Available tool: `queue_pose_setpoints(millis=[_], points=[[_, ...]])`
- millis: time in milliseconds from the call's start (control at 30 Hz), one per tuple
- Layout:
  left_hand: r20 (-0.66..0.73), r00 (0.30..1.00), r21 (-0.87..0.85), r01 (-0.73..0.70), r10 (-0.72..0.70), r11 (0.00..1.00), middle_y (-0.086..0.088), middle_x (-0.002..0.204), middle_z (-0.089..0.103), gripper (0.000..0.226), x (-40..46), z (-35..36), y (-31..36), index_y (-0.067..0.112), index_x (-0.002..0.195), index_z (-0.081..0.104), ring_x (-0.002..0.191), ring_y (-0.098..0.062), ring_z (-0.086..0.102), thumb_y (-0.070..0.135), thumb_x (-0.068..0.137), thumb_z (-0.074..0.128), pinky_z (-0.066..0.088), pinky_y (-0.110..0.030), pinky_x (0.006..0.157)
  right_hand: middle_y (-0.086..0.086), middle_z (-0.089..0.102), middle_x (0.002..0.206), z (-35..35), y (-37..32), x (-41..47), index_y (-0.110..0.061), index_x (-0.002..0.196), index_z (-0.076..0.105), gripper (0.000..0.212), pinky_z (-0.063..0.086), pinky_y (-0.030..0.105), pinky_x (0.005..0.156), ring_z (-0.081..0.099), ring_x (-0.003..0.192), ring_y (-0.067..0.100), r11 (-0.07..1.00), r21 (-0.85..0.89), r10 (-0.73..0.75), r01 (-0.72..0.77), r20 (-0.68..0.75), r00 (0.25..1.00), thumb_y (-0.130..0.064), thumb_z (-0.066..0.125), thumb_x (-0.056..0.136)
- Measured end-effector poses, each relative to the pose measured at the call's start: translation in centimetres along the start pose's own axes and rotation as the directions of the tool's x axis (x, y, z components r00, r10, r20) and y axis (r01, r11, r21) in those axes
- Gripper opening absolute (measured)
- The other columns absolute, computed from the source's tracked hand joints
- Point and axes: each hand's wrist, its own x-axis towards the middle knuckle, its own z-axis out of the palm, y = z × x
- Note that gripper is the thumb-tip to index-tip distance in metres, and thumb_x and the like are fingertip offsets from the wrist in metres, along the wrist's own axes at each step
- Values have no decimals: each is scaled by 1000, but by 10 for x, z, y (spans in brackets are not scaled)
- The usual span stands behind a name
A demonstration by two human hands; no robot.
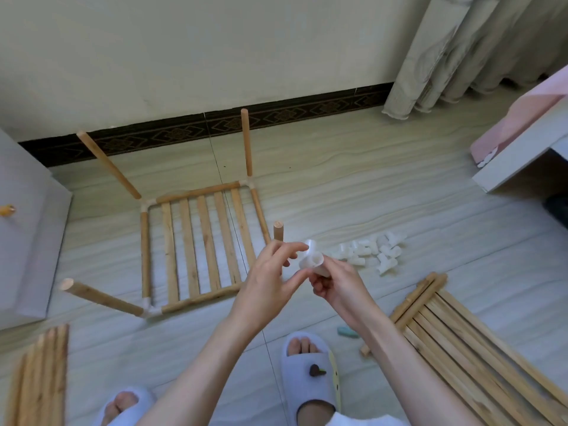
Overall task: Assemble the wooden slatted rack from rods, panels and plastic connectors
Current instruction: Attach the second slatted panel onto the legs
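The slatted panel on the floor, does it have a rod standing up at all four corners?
Yes, the slatted panel has an upright rod at each corner.

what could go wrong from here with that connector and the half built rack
Both hands, left hand and right hand, pinch the plastic connector in mid-air; it may slip and drop. The slatted panel has four upright rods that pressing one corner might loosen. The connector pile on the floor is a trip hazard.

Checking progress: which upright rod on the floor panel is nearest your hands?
The short-looking upright rod at the panel's near-right corner, just beyond the left hand; the other three stand farther off.
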Motion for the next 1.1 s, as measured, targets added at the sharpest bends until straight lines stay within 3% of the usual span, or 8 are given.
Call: queue_pose_setpoints(millis=[233, 367, 467, 600, 800, 900, 1000, 1100], points=[[-197, 980, -66, -52, 38, 996, 13, 93, 50, 18, -3, -25, 32, 19, 99, 66, 86, 6, 49, 23, 81, 71, 35, -4, 73, -3, 50, 54, 24, -33, -22, -5, 83, 61, 25, 34, 19, 51, 39, 52, 11, 987, -120, -98, 104, 53, 994, -24, 50, 96], [-311, 942, -191, 67, -126, 979, 14, 92, 53, 14, -3, -28, 40, 27, 84, 60, 88, 3, 50, 26, 79, 73, 35, -5, 72, 3, 52, 64, 27, -37, -32, -6, 86, 58, 23, 37, 22, 57, 45, 59, 11, 991, 32, -136, 133, 97, 986, -27, 52, 94], [-232, 914, -433, 210, -334, 877, 10, 89, 60, 8, 0, -33, 45, 23, 87, 61, 84, 0, 55, 27, 85, 67, 40, -9, 69, 2, 54, 71, 26, -39, -37, -9, 80, 62, 16, 37, 22, 58, 46, 64, 11, 978, 45, -208, 204, 95, 974, -18, 55, 91], [-89, 894, -685, 266, -440, 678, 1, 86, 69, 10, 7, -36, 42, 19, 100, 59, 70, 0, 59, 20, 90, 61, 46, -10, 62, -10, 68, 82, 28, -43, -32, -22, 92, 70, 11, 41, 22, 61, 54, 72, 3, 926, -201, -330, 319, -24, 944, -16, 63, 87], [55, 829, -866, 317, -556, 388, -6, 90, 72, 24, 18, -28, 27, 6, 109, 60, 84, -15, 68, 18, 89, 62, 52, -24, 75, 11, 64, 107, 37, -48, -11, -28, 96, 66, 15, 44, 9, 60, 58, 65, -3, 874, -303, -411, 380, -44, 911, -17, 64, 86], [65, 824, -852, 340, -564, 399, -6, 93, 72, 16, 22, -21, 21, 11, 103, 64, 82, -14, 67, 16, 88, 64, 51, -29, 81, 12, 65, 109, 38, -50, -1, -29, 94, 66, 22, 46, 10, 63, 62, 73, 3, 854, -302, -453, 424, -30, 891, -8, 64, 86], [26, 814, -815, 353, -580, 459, 1, 91, 70, 10, 24, -16, 18, 21, 93, 67, 80, -10, 63, 13, 88, 64, 51, -16, 69, 1, 63, 109, 40, -50, 8, -31, 91, 68, 30, 49, 16, 69, 63, 86, 9, 790, -349, -534, 504, 11, 845, -2, 63, 86], [-6, 791, -818, 348, -612, 459, 3, 87, 69, 13, 24, -13, 16, 20, 94, 66, 78, -8, 64, 9, 88, 62, 46, -8, 58, -11, 63, 106, 43, -46, 14, -32, 88, 68, 32, 51, 21, 75, 62, 89, 5, 756, -397, -549, 520, 47, 835, -1, 64, 85]])
